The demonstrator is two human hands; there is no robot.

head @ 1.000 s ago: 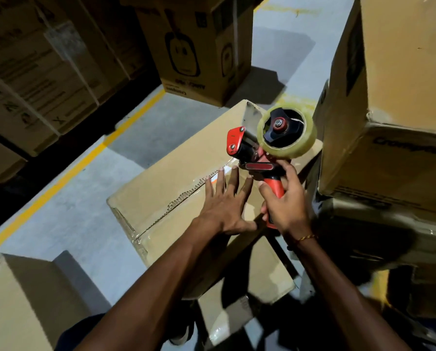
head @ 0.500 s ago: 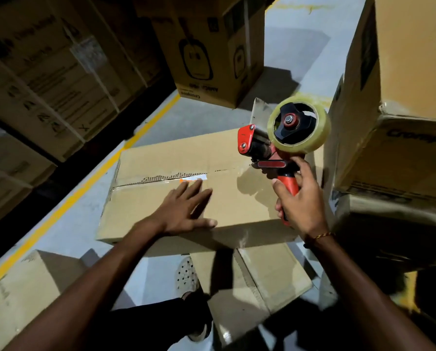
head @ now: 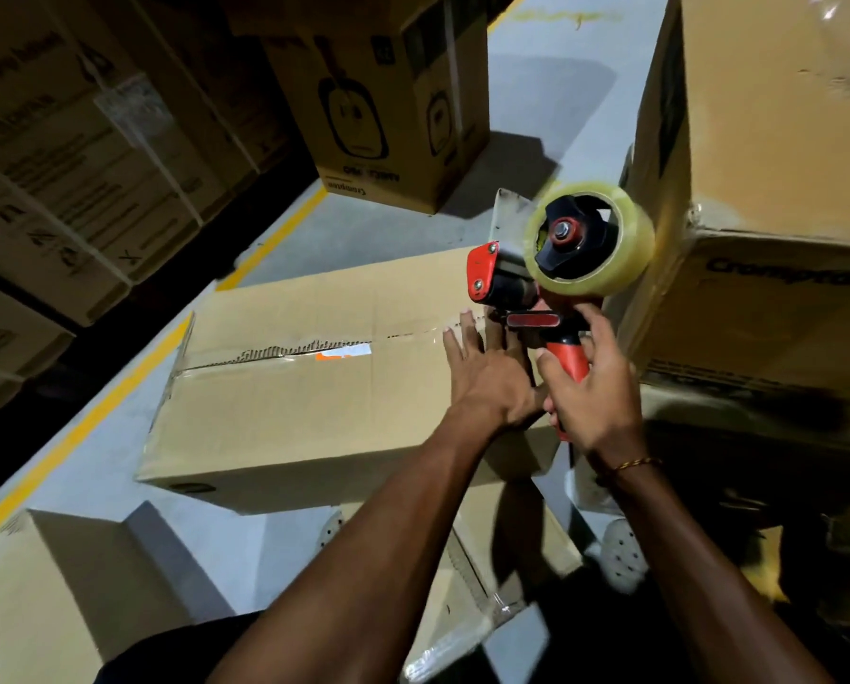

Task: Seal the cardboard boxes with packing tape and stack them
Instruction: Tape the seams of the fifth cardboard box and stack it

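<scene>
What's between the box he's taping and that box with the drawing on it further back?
Only bare grey floor and a yellow painted line, seen in the head view, separate the cardboard box being taped from the printed box behind it.

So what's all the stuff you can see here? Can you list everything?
box being taped: one, brown, middle, open seam along its top
tape gun: one, red and black, at the box's right end
tape roll: one, clear yellowish, on the tape gun
printed box: one, brown with black drawing, behind on the floor
big boxes: stacked, brown, right side
shelf boxes: several, brown, left side
floor line: one, yellow, on grey floor
bracelet: one, gold, right wrist
left hand: flat on the box
right hand: grips the tape gun's handle
</scene>
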